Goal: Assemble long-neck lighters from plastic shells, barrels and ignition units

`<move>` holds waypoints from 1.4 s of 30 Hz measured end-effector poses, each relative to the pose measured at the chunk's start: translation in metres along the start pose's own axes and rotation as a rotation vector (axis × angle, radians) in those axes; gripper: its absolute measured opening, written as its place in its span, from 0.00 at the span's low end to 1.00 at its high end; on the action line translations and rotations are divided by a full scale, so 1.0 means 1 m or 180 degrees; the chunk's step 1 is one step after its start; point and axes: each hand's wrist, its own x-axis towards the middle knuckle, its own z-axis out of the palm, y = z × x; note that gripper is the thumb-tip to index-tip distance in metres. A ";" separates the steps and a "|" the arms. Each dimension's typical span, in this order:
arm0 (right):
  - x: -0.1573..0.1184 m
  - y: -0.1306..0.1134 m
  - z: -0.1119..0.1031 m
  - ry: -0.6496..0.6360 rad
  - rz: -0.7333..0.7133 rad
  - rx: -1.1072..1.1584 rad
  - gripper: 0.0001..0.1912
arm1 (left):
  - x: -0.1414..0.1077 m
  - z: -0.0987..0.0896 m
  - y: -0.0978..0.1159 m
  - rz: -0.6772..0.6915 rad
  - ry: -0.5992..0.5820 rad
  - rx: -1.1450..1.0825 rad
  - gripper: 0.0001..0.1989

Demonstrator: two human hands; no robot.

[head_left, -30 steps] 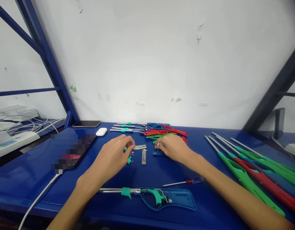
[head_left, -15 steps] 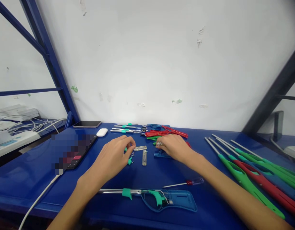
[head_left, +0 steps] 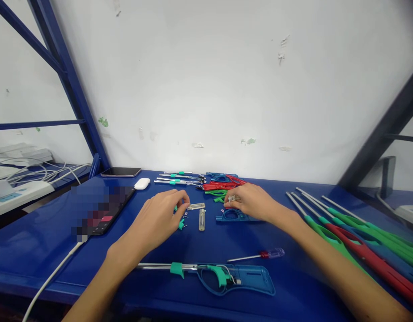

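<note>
My left hand [head_left: 162,212] hovers over the table's middle, its thumb and index finger pressed together; whatever is between them is too small to make out. Beside those fingertips lie small green trigger pieces [head_left: 181,224] and two clear fuel tanks, one lying crosswise [head_left: 196,206] and one pointing toward me [head_left: 202,220]. My right hand [head_left: 251,201] is closed on another clear fuel tank [head_left: 232,198], above a blue lighter shell half [head_left: 236,216]. Nearest me lies an opened gas lighter [head_left: 238,279] with its metal tube, green trigger and wires in a blue shell.
A screwdriver [head_left: 271,253] lies right of centre. Whole long lighters [head_left: 360,246] line the right side. Metal tubes [head_left: 176,181] and red shells [head_left: 219,185] lie at the back. A phone on a cable [head_left: 107,226], a white case [head_left: 142,183] and another phone [head_left: 121,171] occupy the left.
My right hand has shifted right and slightly up with the clear fuel tank, uncovering more of the blue shell half. My left hand stays in place.
</note>
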 end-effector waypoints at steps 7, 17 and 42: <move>0.004 -0.008 0.012 -0.0095 -0.0047 0.0053 0.17 | 0.001 0.002 0.001 0.0045 -0.0049 0.0029 0.11; 0.003 -0.010 0.017 0.0090 0.0106 0.0373 0.17 | -0.002 0.002 0.006 -0.0008 -0.0099 -0.0025 0.12; -0.012 -0.054 0.008 -0.0312 -0.0439 0.3564 0.30 | -0.007 0.006 0.027 0.0288 -0.0018 -0.0802 0.15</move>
